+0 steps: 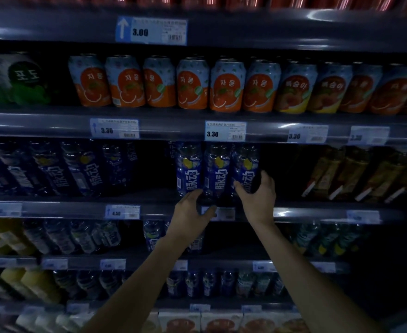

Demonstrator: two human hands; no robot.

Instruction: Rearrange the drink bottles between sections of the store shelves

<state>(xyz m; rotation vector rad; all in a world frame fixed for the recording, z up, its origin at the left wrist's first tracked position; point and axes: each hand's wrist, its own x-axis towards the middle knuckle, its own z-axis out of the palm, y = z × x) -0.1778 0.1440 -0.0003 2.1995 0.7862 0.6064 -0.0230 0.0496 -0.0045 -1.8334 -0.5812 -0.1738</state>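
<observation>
Three blue drink bottles with white lettering stand side by side on the middle shelf (77, 209): the left bottle (188, 169), the middle bottle (218, 171) and the right bottle (245, 167). My right hand (257, 198) grips the base of the right bottle, thumb on its front and fingers round its right side. My left hand (193, 212) cups the bases of the left and middle bottles from below, fingers curled at the shelf's front edge. More of the same blue bottles (82, 169) stand further left on this shelf, past a dark gap.
Orange-and-blue cans (193, 84) line the shelf above, with price tags (225, 131) on its edge. Amber bottles (356, 171) stand at the right of the middle shelf, beyond a dark gap. Lower shelves hold clear and blue bottles (154, 234), yellow bottles (34, 282) and cartons (221, 323).
</observation>
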